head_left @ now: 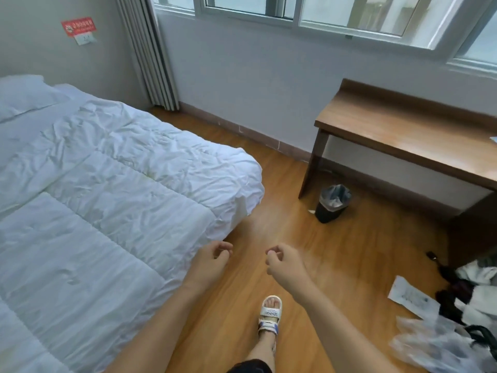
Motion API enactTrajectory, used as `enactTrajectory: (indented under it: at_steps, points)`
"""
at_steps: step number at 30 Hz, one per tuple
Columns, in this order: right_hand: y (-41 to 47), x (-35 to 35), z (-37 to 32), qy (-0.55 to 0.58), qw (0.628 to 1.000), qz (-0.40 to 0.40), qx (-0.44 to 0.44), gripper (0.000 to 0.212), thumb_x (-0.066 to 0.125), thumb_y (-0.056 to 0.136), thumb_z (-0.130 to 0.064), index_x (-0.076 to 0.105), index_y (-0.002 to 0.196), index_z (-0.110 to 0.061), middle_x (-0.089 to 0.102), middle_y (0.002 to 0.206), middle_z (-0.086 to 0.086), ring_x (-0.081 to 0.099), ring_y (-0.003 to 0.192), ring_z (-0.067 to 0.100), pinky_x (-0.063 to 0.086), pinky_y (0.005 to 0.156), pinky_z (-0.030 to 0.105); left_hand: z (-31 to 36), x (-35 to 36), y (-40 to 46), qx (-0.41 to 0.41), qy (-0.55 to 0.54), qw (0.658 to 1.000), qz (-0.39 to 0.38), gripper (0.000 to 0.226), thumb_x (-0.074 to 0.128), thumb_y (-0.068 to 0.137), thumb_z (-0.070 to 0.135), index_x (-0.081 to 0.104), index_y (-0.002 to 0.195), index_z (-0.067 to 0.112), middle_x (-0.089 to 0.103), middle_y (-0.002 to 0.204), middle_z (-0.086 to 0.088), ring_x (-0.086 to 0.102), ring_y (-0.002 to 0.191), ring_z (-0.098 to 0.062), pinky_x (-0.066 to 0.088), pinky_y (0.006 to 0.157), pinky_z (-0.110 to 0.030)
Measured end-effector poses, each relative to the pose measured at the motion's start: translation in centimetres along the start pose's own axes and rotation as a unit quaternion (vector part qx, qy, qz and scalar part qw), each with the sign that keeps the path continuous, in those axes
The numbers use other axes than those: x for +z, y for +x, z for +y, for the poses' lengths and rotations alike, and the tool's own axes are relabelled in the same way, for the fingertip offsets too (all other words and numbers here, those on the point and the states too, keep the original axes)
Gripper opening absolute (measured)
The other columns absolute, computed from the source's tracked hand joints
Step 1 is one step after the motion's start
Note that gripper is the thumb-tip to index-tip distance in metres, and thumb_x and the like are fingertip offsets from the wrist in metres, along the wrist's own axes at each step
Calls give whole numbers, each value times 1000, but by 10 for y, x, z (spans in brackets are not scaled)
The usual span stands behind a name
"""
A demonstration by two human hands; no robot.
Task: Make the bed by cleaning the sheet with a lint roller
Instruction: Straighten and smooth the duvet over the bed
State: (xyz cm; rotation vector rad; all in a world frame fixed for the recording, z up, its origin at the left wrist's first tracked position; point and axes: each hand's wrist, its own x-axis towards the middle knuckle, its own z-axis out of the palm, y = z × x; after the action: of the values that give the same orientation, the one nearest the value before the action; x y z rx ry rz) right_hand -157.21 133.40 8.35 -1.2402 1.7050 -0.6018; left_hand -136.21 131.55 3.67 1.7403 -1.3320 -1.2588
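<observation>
While both arms reach forward over the wooden floor (309, 238), the left hand (208, 261) hangs with its fingers loosely curled and holds nothing, its knuckles just beside the edge of the bed (113, 184). Further from the bed, the right hand (285, 262) is held the same way, fingers loosely bent toward the thumb around nothing. The two hands are near each other but apart. Below the right hand, a foot in a white sandal (270, 313) stands on the floor, close to the bed's side. The white sheet (88, 211) covering the bed is wrinkled all over, and its long axis runs from the lower left up toward the pillow (24, 95) at the far end by the wall. No lint roller can be made out anywhere. Away from the bed's foot corner stands a small black bin (332, 204) with a liner, beside the leg of a wooden desk (403, 130) under the window (295, 14). Clothes and plastic bags (443, 340) lie on the floor well apart from the bed, beyond the right arm.
</observation>
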Motion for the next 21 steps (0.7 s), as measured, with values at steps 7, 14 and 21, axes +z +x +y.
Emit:
enactTrajectory:
  at_steps: [7, 14, 21]
  points:
    - [198, -85, -37, -53, 998, -32, 10, 16, 47, 102, -28, 62, 100, -29, 69, 92, -3, 70, 80, 15, 62, 76, 40, 79, 42, 204, -41, -11, 999, -6, 20, 56, 91, 21, 73, 99, 29, 75, 95, 8, 72, 89, -18, 59, 87, -45]
    - [381, -144, -98, -58, 997, -46, -11, 17, 50, 98, -27, 66, 95, -28, 71, 88, -6, 70, 81, 13, 61, 81, 44, 165, 58, 360, -60, -23, 998, 20, 22, 53, 97, 18, 71, 105, 29, 73, 104, 9, 70, 94, -13, 57, 89, -36]
    - [579, -168, -149, -79, 985, -138, -64, 20, 49, 94, -22, 68, 94, -28, 74, 85, -5, 72, 78, 15, 61, 81, 47, 187, 62, 500, -127, -60, 983, 117, 21, 53, 96, 16, 70, 104, 26, 73, 103, 5, 71, 93, -16, 57, 81, -31]
